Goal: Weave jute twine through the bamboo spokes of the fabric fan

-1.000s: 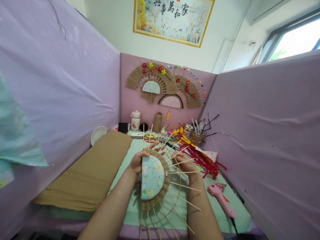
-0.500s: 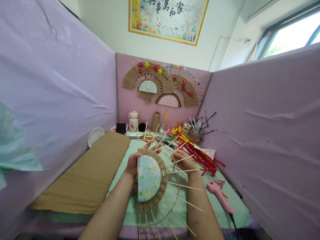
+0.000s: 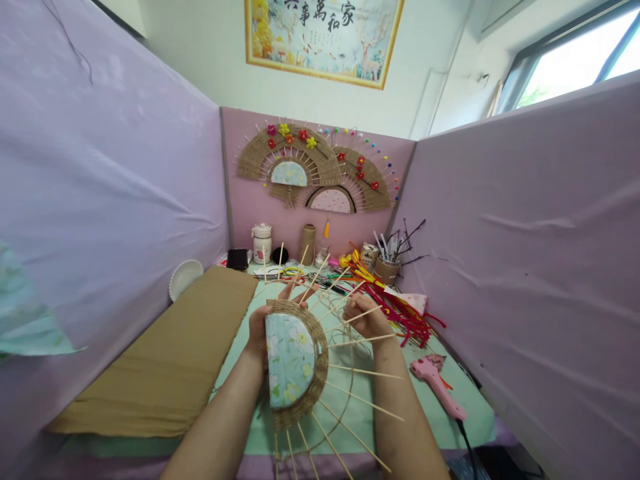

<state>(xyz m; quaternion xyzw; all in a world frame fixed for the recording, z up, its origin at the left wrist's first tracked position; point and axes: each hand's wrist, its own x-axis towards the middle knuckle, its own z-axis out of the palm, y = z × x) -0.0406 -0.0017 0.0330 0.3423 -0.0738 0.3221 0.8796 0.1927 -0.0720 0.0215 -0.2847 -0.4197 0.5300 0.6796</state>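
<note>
My left hand [image 3: 258,329] grips the upper left edge of a half-round fan [image 3: 293,363], thumb in front and some fingers stretched out behind the sticks. The fan has a pale blue floral centre and a woven brown twine band, with thin wooden sticks [image 3: 364,371] fanning out to the right. To the right of the fan, my right hand [image 3: 369,316] is closed in a pinch at the outer ends of the upper sticks, on a strand of brown twine [image 3: 352,380]. That strand curves loosely across the sticks to the bottom. The exact pinch point is partly hidden.
Brown cardboard [image 3: 165,353] lies at left beside a white dish [image 3: 185,279]. A pink glue gun [image 3: 440,388] with a cord rests at right, near red and yellow pipe cleaners [image 3: 405,313]. A twine spool [image 3: 309,243] and a jar [image 3: 261,243] stand behind.
The whole view has shifted slightly, moving the scene a little left. My left hand keeps holding the fan, which tilts slightly. My right hand stays closed beside the upper sticks.
</note>
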